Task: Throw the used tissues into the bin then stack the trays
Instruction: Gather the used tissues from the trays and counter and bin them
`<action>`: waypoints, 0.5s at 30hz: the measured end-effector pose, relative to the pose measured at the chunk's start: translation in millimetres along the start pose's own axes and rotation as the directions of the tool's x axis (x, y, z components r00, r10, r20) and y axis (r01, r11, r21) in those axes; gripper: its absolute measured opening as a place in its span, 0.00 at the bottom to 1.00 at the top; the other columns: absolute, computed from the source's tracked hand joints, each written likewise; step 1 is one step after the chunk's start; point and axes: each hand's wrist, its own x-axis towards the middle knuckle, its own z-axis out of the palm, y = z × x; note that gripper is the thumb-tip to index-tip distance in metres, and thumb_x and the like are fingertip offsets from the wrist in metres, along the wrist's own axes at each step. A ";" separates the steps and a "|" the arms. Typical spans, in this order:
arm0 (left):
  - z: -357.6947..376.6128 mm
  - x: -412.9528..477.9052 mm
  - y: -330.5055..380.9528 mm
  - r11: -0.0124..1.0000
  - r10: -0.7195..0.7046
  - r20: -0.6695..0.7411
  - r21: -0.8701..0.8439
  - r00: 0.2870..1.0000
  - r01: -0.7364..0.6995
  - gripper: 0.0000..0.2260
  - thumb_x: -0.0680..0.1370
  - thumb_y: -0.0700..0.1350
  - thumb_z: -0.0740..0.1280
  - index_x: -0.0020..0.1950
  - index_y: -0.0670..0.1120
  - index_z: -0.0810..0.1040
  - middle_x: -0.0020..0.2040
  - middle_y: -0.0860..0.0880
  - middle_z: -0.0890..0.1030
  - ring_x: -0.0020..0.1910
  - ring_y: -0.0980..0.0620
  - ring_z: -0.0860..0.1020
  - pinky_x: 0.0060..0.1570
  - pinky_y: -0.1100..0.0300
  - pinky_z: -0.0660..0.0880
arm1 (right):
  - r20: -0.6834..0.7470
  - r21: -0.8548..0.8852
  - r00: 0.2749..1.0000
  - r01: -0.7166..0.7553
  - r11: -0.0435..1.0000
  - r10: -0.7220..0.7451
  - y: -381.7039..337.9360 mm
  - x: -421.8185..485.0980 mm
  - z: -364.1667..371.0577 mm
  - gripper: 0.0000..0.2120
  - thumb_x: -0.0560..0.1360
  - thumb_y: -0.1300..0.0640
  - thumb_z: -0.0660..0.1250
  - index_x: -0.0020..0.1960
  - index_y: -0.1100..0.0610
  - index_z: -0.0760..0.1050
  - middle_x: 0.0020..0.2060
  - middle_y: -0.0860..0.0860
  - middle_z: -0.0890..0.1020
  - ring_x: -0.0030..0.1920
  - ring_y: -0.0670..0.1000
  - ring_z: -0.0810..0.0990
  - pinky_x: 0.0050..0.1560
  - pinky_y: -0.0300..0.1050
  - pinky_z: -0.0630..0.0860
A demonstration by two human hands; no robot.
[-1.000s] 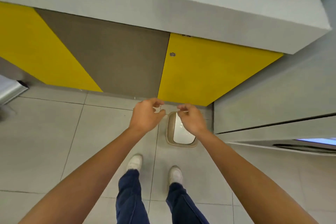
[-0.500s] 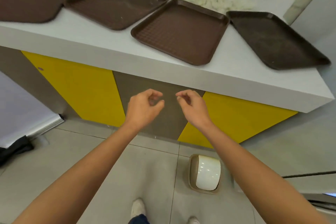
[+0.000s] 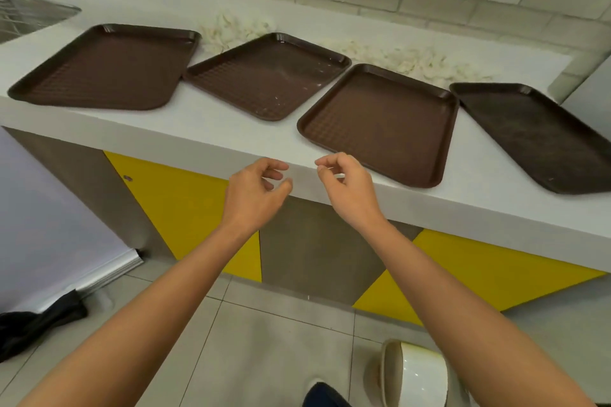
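**traywatcher:** what are your hands doing there? Looks like you're holding something.

**me:** nah. My left hand (image 3: 254, 190) and right hand (image 3: 350, 190) both hover in front of the counter (image 3: 215, 129) edge. The fingers are loosely curled with the thumbs near the fingertips, and there's nothing between them that I can make out. The right one looks a bit pinchy, but I see no scrap in it.

**traywatcher:** and the tissues?

**me:** two crumpled heaps at the back against the wall. The left heap (image 3: 231, 31) is behind the second tray (image 3: 267, 76) and the right heap (image 3: 413, 61) is behind the third tray (image 3: 380, 122). They're off the trays, so the trays are bare apart from some crumbs on the second one. The bin (image 3: 416, 373) sits on the floor near my feet, under my right forearm, so it's a handy drop from the counter.

**traywatcher:** trays stacked yet?

**me:** nope. All four lie flat in a row, each skewed, with the far-left tray (image 3: 105, 69) and far-right tray (image 3: 535, 135) at the ends. The second tray's corner touches the far-left one.

I reckon tissues go first. That means reaching over the trays for a heap with my fingers spread wide, because that loose stuff will shed bits. Stacking can wait till the counter's tidy.
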 end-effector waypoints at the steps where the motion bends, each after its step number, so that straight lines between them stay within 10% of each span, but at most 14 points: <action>1: -3.1 7.8 -0.2 1.000 0.005 -0.014 -0.005 1.000 -0.005 0.08 0.72 0.48 0.68 0.51 0.54 0.78 0.44 0.56 0.81 0.39 0.57 0.79 0.46 0.57 0.77 | -0.009 -0.013 1.000 0.015 1.000 -0.015 -2.9 7.3 3.1 0.05 0.77 0.57 0.62 0.48 0.50 0.76 0.49 0.45 0.78 0.51 0.45 0.75 0.45 0.30 0.68; 15: -38.1 158.5 -5.9 0.999 0.051 -0.092 0.014 0.995 -0.050 0.09 0.73 0.49 0.69 0.52 0.53 0.77 0.45 0.56 0.81 0.39 0.58 0.78 0.45 0.61 0.76 | -0.017 -0.057 0.995 0.097 0.994 -0.098 -27.4 162.8 51.1 0.05 0.76 0.56 0.63 0.48 0.52 0.78 0.48 0.45 0.79 0.54 0.47 0.74 0.51 0.38 0.68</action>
